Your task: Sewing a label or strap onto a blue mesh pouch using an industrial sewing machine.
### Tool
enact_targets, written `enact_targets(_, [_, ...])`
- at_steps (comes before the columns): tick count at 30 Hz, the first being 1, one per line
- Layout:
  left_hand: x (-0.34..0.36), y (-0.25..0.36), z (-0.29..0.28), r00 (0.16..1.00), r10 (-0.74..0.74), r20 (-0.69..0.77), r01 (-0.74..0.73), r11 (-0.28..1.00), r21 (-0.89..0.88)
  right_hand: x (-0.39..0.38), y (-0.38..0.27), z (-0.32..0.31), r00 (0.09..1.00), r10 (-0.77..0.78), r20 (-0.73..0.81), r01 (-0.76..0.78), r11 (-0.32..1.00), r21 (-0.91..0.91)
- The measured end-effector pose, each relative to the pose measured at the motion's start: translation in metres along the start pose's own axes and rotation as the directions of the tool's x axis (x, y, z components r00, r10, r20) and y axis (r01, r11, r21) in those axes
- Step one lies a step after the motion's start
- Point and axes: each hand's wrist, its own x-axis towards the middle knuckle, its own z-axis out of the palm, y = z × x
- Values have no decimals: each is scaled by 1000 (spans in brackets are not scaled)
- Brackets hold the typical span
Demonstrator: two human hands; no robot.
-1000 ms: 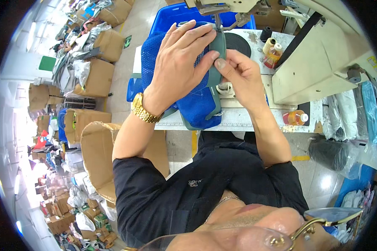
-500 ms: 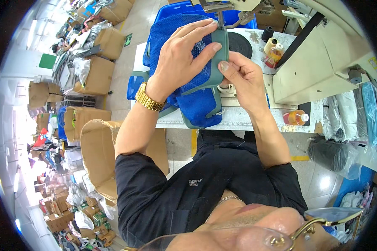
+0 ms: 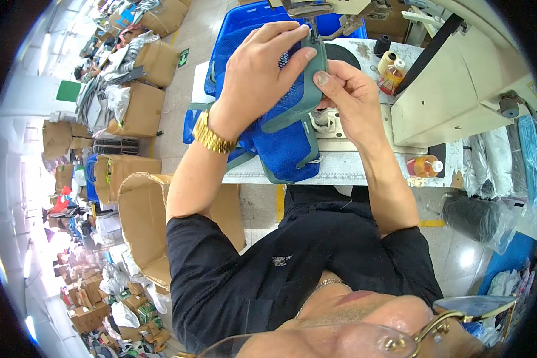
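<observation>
A blue mesh fabric piece with grey-green edging [image 3: 312,94] lies under the presser foot of a sewing machine [image 3: 314,37]. My left hand [image 3: 261,68] rests over it, fingers stretched forward along the edging and thumb apart, tips close to the presser foot. The edging's right side is pinched between thumb and bent fingers of my right hand [image 3: 351,95]. Part of the mesh is hidden beneath my left hand. Nearer me, another blue section with the same edging [image 3: 285,154] drapes over the table; whether it joins the upper piece I cannot tell.
A blue bin [image 3: 235,25] stands behind the table [image 3: 340,176]. Thread cones [image 3: 386,62], a bottle [image 3: 391,77] and a second bottle [image 3: 425,166] stand right of my hands, near the machine body [image 3: 459,89]. An open cardboard box [image 3: 143,224] is at my left.
The edged fabric has turned and shifted slightly under the presser foot, its lower edge now slanting more. Both hands have moved a little with it, the right one slightly away from me.
</observation>
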Motion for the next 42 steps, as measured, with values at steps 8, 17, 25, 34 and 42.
enact_targets(8, [-17,13,-13,995,76,72,-80,995,59,2,2,-2,999,3,-38,-3,1000,-6])
enact_targets(17, [-10,-3,-8,993,98,70,-93,993,-70,2,3,-6,999,-10,-42,10,1000,-13])
enact_targets(25, [0,-16,-4,993,83,82,-69,985,-161,6,7,-5,993,-112,-19,112,993,-39])
enact_targets(34, [4,-16,-5,988,38,151,-7,980,-200,6,3,-4,997,-78,2,78,997,17])
enact_targets(42, [6,-33,0,981,39,188,20,953,-304,10,10,1,997,-78,-21,78,997,-9])
